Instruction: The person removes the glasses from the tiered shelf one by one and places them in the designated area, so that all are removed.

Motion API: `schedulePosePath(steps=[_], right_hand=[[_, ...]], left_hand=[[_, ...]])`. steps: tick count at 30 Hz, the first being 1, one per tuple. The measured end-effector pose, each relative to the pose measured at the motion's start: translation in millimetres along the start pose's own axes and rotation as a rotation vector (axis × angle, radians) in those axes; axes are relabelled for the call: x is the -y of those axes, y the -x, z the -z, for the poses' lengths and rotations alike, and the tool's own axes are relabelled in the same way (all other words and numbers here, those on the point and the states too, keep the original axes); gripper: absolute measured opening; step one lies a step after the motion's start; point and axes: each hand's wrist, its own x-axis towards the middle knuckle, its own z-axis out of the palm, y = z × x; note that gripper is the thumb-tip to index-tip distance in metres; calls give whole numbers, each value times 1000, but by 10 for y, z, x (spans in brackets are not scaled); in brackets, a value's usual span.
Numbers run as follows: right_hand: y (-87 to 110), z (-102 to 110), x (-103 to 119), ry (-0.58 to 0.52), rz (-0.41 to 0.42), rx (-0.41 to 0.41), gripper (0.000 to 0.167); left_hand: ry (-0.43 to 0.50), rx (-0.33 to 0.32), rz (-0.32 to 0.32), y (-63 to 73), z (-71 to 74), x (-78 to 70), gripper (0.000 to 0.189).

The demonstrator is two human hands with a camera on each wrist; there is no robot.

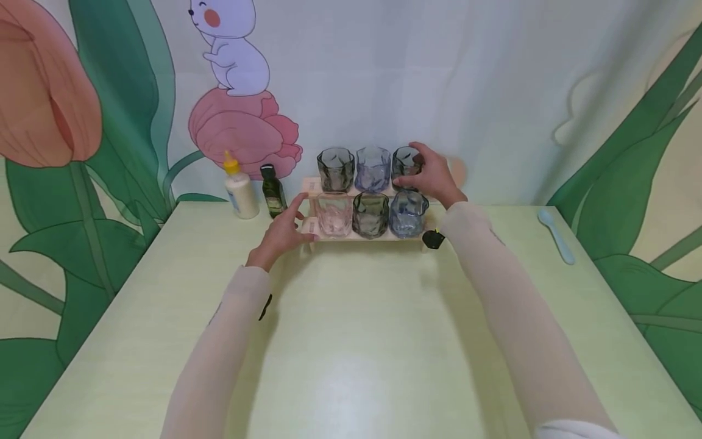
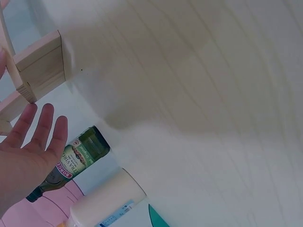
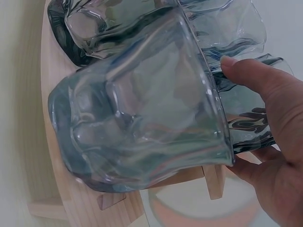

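Observation:
A two-tier wooden rack [image 1: 370, 238] bears two rows of wavy-sided glasses. At the upper right, my right hand [image 1: 436, 174] grips a dark grey glass [image 1: 404, 160] between thumb and fingers. Beside it on the upper tier are a bluish glass [image 1: 373, 169] and another grey glass [image 1: 336, 171]. Along the lower tier stand a pink glass [image 1: 334, 216], an olive-grey glass [image 1: 370, 216] and a blue glass [image 1: 407, 214], which fills much of the right wrist view. My left hand [image 1: 278, 235] is at the rack's left end, fingers extended, a fingertip against the wood in the left wrist view.
Left of the rack stand a dark green oil bottle [image 1: 273, 192] with a black cap and a cream squeeze bottle [image 1: 241, 194] with a yellow nozzle. A light blue spoon [image 1: 556, 236] lies at the table's right. A printed curtain [image 1: 493, 91] hangs behind the table.

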Motion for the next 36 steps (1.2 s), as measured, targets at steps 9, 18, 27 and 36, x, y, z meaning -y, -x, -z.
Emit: schedulePosePath(steps=[9,18,27,36], right_hand=[[1,-10,-76,10,16,-25,95],[16,116,-39,17,39,-55,92],[115,266,-68,32,41,-82,92],[299,428,-121,36,68,-109,90]], left_hand=[[-12,7,18,-20,-43,5,101],[-24,4,11,-20,-13,-20,101],[-20,9,13,-17,-23,-3,102],[-16,9,17,-8,8,-8,101]])
